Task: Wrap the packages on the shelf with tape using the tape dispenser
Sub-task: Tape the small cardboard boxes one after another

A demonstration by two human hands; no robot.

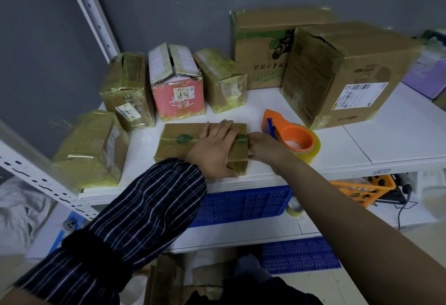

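Package (178, 140) lying flat at near centre of white shelf (362, 145). Left hand (214, 150) pressing down on its right half, fingers straight. Right hand (263, 147) curling against package's right end; grip contents impossible to tell. Tape dispenser (289, 133) sitting just right of it.

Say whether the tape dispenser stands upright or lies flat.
Flat: the tape dispenser lies on the shelf, its roll's hole facing up.
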